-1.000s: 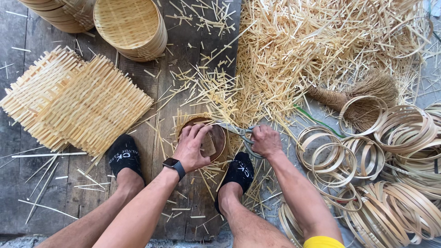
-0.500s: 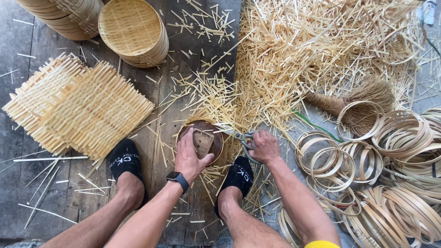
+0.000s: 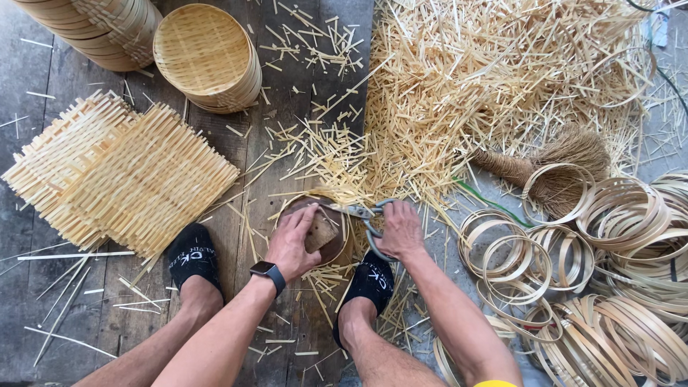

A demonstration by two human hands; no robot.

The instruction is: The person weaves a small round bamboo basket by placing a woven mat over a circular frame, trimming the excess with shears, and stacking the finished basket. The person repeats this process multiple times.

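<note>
Fingers (image 3: 304, 218) of our left hand (image 3: 292, 242) press the round basket (image 3: 335, 244) flat; right hand (image 3: 400, 229) grasps scissors (image 3: 358, 211) at its far rim.

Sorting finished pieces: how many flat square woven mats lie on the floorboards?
2 can be told apart: one woven mat on top, left of the left foot, and another mat jutting out beneath it to the left. More may be hidden underneath.

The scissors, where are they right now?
In the head view, the scissors sit at centre, held in the right hand, blades pointing left across the rim of the round form that the left hand presses down, between the two black-socked feet.
</note>
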